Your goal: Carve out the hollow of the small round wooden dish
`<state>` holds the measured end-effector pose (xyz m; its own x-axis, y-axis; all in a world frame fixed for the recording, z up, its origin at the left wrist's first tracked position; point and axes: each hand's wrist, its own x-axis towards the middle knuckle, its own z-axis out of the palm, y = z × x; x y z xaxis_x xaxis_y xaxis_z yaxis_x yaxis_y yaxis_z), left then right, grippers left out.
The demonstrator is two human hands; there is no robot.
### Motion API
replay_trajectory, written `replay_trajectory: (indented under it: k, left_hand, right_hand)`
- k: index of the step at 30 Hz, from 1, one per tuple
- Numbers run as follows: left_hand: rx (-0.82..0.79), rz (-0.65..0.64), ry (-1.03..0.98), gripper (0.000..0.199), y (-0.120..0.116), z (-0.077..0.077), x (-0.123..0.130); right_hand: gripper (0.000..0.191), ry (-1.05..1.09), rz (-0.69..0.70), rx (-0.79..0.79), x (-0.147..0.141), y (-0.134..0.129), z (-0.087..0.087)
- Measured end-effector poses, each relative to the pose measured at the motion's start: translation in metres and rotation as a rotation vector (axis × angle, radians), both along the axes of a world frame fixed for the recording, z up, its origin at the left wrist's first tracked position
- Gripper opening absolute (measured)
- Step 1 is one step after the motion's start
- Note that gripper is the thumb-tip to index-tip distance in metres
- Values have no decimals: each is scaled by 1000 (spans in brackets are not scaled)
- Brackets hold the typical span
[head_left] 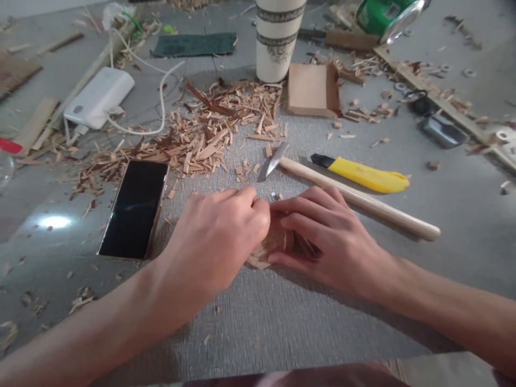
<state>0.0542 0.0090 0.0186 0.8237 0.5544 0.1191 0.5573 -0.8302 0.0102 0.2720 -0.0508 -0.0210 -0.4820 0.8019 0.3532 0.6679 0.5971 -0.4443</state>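
A small piece of carved wood [264,252] lies on the grey cloth between my hands, mostly covered by them. My left hand [226,226] is closed, its knuckles up, at the wood's left side; whatever its fingers grip is hidden. Bent around the wood's right side, my right hand [326,231] steadies it, thumb at the near edge and fingers across the far edge. Just beyond the right hand lie a hammer [358,198] with a wooden handle and a yellow utility knife [363,173].
A black phone [135,209] lies left of my left hand. Behind are a heap of wood shavings [201,140], a paper cup [278,40], a square wooden piece [308,88], a white power bank [99,98] with cables, a green can [387,16] and a green strip [195,44].
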Motion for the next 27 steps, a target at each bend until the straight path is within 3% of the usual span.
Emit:
replay_trajectory:
  k: [10, 15, 17, 22, 27]
  left_hand:
    - [0, 73, 91, 20, -10, -5, -3]
    - [-73, 37, 75, 18, -6, -6, -6]
    - [-116, 53, 62, 17, -4, -6, -6]
    - [-258, 161, -12, 19, 2, -3, -4]
    - [-475, 174, -214, 16, 10, 15, -8]
  right_hand:
    - [34, -10, 0, 31, 2, -1, -1]
    - [52, -188, 15, 107, 3, -9, -2]
    - [48, -209, 6, 115, 2, -11, -3]
    - [48, -91, 17, 75, 2, -8, -1]
    - [57, 151, 104, -41, 10, 1, 13]
